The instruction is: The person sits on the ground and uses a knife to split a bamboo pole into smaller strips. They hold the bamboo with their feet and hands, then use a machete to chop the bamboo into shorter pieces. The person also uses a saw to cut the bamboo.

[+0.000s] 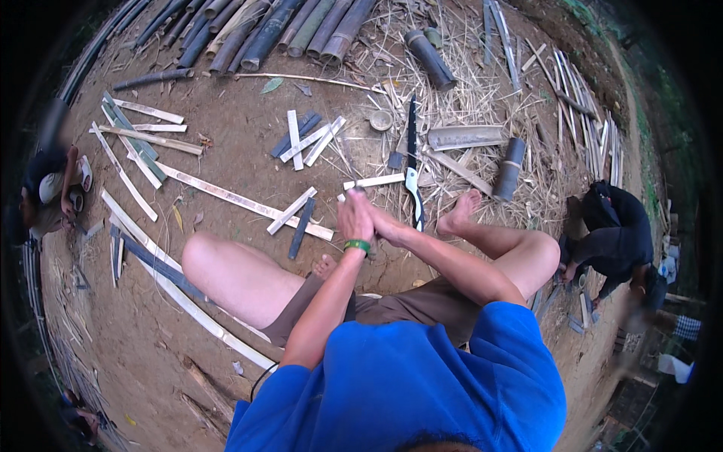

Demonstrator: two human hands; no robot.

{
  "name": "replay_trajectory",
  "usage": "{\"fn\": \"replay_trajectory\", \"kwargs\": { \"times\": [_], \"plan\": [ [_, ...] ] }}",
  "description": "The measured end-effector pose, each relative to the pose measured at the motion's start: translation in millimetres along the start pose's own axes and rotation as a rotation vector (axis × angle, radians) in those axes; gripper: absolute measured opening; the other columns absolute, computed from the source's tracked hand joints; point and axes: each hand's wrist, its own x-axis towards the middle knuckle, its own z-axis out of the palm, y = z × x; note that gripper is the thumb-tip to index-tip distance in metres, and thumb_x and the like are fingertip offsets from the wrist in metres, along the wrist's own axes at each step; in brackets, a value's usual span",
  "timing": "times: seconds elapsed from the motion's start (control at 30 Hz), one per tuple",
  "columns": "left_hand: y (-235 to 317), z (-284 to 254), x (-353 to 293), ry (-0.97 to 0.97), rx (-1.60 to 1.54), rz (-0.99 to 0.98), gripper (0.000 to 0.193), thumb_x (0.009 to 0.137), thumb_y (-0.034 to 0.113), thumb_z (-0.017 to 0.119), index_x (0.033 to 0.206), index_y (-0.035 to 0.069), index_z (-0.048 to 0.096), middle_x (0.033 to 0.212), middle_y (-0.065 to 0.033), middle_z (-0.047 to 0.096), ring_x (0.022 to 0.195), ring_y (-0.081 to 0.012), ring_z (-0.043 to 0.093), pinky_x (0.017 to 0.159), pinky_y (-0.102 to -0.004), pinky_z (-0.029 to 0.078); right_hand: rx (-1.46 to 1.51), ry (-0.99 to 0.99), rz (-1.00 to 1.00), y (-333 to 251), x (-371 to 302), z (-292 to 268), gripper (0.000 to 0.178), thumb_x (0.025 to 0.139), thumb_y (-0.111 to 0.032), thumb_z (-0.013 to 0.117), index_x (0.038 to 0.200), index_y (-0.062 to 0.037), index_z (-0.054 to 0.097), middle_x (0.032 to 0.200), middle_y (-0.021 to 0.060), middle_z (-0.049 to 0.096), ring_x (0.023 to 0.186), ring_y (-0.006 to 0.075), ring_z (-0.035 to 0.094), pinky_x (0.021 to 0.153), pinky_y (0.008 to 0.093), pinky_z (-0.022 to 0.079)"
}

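My left hand (352, 224), with a green band at the wrist, and my right hand (381, 221) are pressed close together in front of my crossed legs. Both look closed. A thin, dark knife-like blade (348, 160) points away from the right hand's fingertips; its handle is hidden. What the left hand grips, if anything, is covered. Just beyond the fingers lies a short pale bamboo strip (380, 181). Right of the hands is a saw (412, 151) with a black blade and white-and-black handle, lying on the ground.
Bamboo poles (301, 30) lie in rows at the back. Split bamboo strips (248, 203) are scattered at left. Shavings (482, 105), a half-pipe piece (465, 136) and a dark bamboo tube (510, 169) lie right. A person (614, 226) crouches at right, another (56, 184) at left.
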Motion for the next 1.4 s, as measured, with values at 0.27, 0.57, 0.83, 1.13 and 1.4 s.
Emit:
{"fn": "replay_trajectory", "kwargs": {
  "times": [0.27,0.57,0.83,1.13,1.4],
  "plan": [
    [-27.9,-3.9,55.3,-0.125,0.272,0.121,0.053,0.096,0.051,0.058,0.12,0.003,0.065,0.125,-0.0265,0.061,0.113,-0.0406,0.057,0.101,-0.0481,0.045,-0.089,0.38,0.165,-47.7,-39.0,-98.1,0.061,0.092,-0.059,0.065,0.094,0.0016,0.063,0.076,0.0076,0.063,0.058,0.0156,0.059,0.054,0.0316,0.051],
    [-192.9,-44.2,58.7,0.102,0.814,-0.742,0.056,0.089,0.031,0.071,0.138,0.014,0.051,0.143,-0.0128,0.046,0.133,-0.0309,0.048,0.105,-0.0496,0.046,0.342,0.508,0.0,-85.8,-121.6,-120.9,0.04,0.096,-0.042,0.071,0.094,-0.0033,0.062,0.07,0.0034,0.061,0.054,0.0123,0.059,0.051,0.0242,0.051],
    [-208.4,-56.6,70.4,-0.088,0.898,-0.597,0.043,0.091,0.028,0.069,0.128,0.009,0.062,0.122,-0.015,0.067,0.121,-0.0318,0.062,0.101,-0.0457,0.051,0.66,0.434,-0.152,-103.9,-135.0,-125.0,0.043,0.096,-0.042,0.069,0.102,0.0003,0.063,0.073,0.006,0.063,0.056,0.0137,0.062,0.053,0.0256,0.054],
    [-184.2,-74.8,113.1,-0.031,1.052,0.096,0.033,0.092,0.019,0.06,0.123,0.009,0.052,0.121,-0.0179,0.059,0.116,-0.037,0.06,0.094,-0.0506,0.052,0.762,0.403,-0.083,-92.4,-150.2,-139.8,0.044,0.098,-0.047,0.064,0.101,-0.003,0.062,0.069,0.0027,0.061,0.055,0.0139,0.061,0.053,0.0296,0.053],
    [-165.8,-80.2,154.3,-0.165,1.164,-0.084,0.059,0.087,0.029,0.073,0.136,0.011,0.047,0.133,-0.0093,0.053,0.132,-0.0305,0.049,0.108,-0.0494,0.044,0.847,0.444,-0.174,-77.4,-160.4,-159.4,0.045,0.102,-0.044,0.06,0.101,0.0005,0.062,0.07,0.0056,0.064,0.055,0.0144,0.064,0.053,0.0301,0.053]
  ]
}}
